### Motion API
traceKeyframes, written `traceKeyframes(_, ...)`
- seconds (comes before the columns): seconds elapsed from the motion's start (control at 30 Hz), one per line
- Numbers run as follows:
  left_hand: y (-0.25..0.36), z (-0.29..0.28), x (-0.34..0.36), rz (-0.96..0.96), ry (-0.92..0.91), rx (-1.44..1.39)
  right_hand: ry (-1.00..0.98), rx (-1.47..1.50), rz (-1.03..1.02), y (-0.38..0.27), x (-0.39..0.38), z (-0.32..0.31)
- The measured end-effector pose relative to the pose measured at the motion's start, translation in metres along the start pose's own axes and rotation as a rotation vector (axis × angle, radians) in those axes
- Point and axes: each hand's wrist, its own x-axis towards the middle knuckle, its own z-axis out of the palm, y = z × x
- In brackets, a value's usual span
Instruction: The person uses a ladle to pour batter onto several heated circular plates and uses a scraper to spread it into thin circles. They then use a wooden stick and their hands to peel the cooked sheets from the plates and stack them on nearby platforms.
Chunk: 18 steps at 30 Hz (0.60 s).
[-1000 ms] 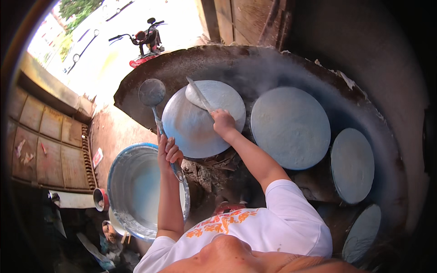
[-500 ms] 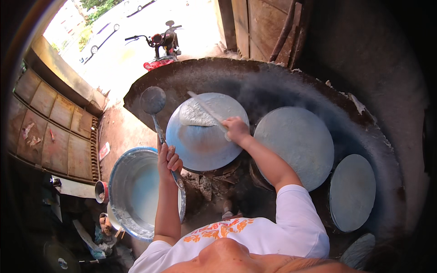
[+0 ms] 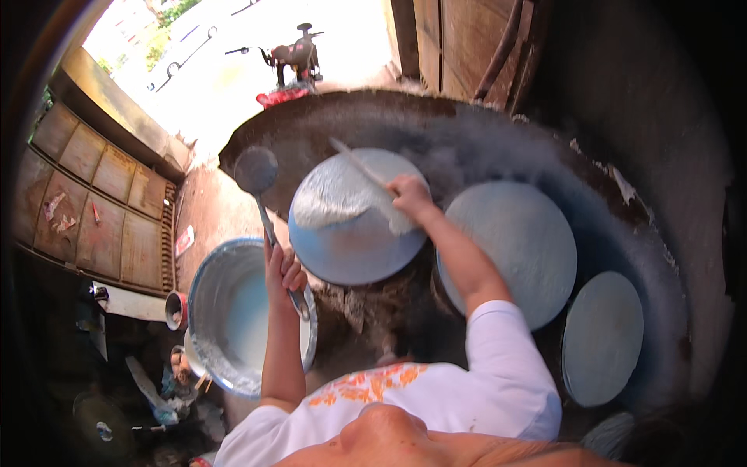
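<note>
My left hand (image 3: 285,272) is closed around the handle of a metal ladle (image 3: 256,170), its round bowl raised beyond the rim of a large tub (image 3: 198,288). Pale, milky batter (image 3: 249,331) lies in that tub, below my left forearm. In my right hand (image 3: 410,198) is a long, flat pale spreader (image 3: 359,165), laid across the nearest round griddle (image 3: 350,261). A thick layer of whitish batter (image 3: 327,204) covers the far and left part of this griddle; the near part shows a bluish, bare surface.
Two more round griddle tops, a large one (image 3: 510,249) and another (image 3: 603,338), curve away to the right on the dark stove (image 3: 467,117), where steam hangs. Small pots (image 3: 176,310) stand left of the tub. Outside the doorway a motorbike (image 3: 294,58) is parked.
My right hand has swept the spreader slightly, and the batter now reaches further over the left and right of the griddle. The ladle stays held up. The whole view has shifted a little.
</note>
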Motion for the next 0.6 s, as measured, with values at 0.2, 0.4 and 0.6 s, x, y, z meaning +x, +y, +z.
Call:
traceKeyframes(0.2,0.015,-0.013,-0.022,0.072,0.008,0.208,-0.473,0.041,-0.172,-0.006,-0.058,0.02)
traceKeyframes(0.4,0.006,0.005,-0.003,0.06,0.024,0.228,-0.102,0.004,-0.202,0.027,0.016,0.031)
traceKeyframes(0.6,0.014,-0.009,-0.033,0.055,-0.089,0.208,-0.446,0.15,-0.379,0.015,-0.055,-0.01)
